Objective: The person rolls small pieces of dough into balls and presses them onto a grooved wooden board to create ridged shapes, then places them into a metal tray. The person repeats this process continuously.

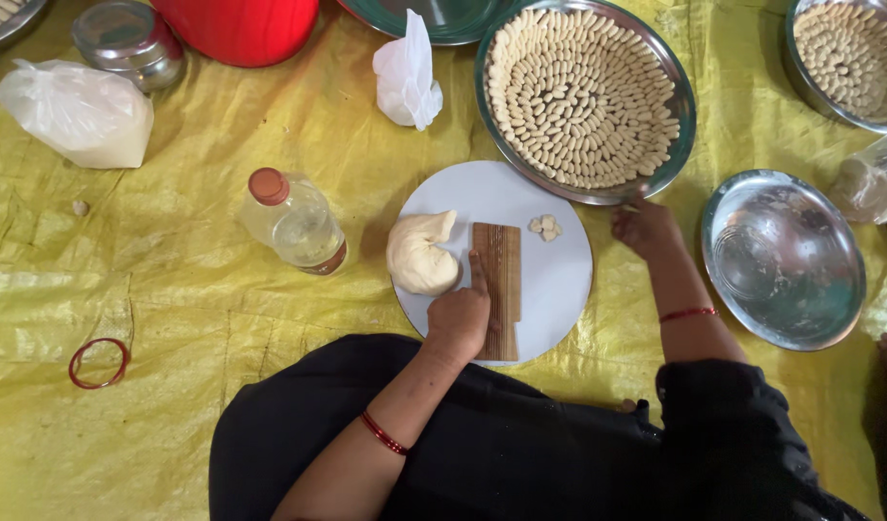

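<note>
Steel tray (677, 145) upper right nearly full of shaped pieces; dough lump (421, 254) remains at centre.
Left hand (460, 314), forefinger out, presses the ridged board (499, 289); right hand (646, 230), fingers curled together, touches the tray rim.

Left hand (460, 314) presses finger on ridged wooden board (502, 280) beside dough lump (420, 254) (white round plate (559, 270)); right hand (646, 227) touches filled steel tray (675, 145).

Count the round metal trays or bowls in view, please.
5: filled tray top centre, filled tray top right, empty bowl right, dark tray top, cropped tray top left.

Yellow sheet (221, 405); white board (549, 280); oil bottle (294, 220); steel trays (680, 106).
</note>
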